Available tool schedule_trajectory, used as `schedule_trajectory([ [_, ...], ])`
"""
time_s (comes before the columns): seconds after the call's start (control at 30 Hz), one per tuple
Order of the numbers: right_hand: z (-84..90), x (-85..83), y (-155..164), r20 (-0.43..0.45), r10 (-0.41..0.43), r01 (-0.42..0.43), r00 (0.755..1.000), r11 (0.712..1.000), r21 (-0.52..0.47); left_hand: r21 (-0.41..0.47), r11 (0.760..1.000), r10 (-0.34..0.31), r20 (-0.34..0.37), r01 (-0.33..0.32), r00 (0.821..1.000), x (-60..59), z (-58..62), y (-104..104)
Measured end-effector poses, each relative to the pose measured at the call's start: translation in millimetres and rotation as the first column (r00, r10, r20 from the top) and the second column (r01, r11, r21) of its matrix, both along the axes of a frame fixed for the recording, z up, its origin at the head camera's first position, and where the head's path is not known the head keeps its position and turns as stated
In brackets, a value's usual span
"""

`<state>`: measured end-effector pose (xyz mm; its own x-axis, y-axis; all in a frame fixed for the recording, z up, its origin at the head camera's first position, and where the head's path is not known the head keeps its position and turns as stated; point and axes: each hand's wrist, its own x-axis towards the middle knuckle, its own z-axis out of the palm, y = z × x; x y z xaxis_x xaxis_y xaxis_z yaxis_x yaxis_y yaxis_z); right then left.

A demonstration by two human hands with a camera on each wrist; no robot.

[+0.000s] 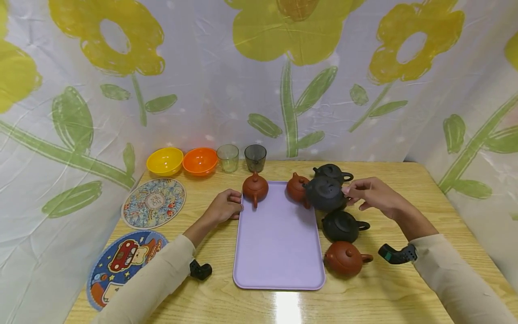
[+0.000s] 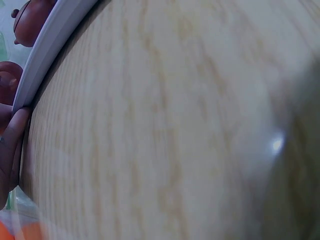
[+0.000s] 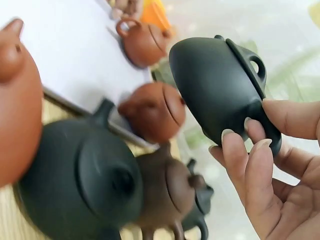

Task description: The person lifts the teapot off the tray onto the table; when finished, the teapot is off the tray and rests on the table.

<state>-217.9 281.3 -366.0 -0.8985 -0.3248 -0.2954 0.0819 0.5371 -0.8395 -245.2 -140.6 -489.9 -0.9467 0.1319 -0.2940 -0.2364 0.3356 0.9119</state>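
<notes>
My right hand [image 1: 374, 196] grips the handle of a black teapot [image 1: 325, 193], lifted above the purple tray's right edge. In the right wrist view, fingers curl around that handle. At the tray's left rim, my left hand [image 1: 225, 206] holds the purple tray [image 1: 279, 243] between thumb and fingers. Two reddish-brown teapots stand on the tray's far end, one at the left corner [image 1: 255, 189] and another on the right [image 1: 296, 186], partly covered by the raised teapot. A brown teapot [image 3: 167, 182] on the table shows only in the right wrist view.
Right of the tray stand a far black teapot [image 1: 333, 172], a nearer black teapot [image 1: 341, 226] and a reddish teapot [image 1: 346, 259]. Behind are a yellow bowl [image 1: 165, 162], an orange bowl [image 1: 200, 162] and two glasses [image 1: 228, 159]. Two round mats [image 1: 154, 203] lie left.
</notes>
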Motion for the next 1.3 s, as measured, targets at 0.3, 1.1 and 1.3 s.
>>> schedule_trajectory([
  [0.3,-3.2,-12.4,38,-0.047,-0.073,0.075,0.996,0.997,0.034,0.0,1.0,0.0,0.007,0.0,1.0,0.3,1.3,1],
  [1.1,-46.4,-36.4,120,-0.011,-0.202,0.202,0.979,0.975,0.094,0.01,1.0,-0.004,-0.001,0.004,1.0,0.7,2.0,0],
  [1.3,-58.1,-39.4,127,0.009,-0.192,0.19,0.981,0.975,0.12,0.011,1.0,-0.005,0.001,0.005,1.0,1.2,2.5,0],
])
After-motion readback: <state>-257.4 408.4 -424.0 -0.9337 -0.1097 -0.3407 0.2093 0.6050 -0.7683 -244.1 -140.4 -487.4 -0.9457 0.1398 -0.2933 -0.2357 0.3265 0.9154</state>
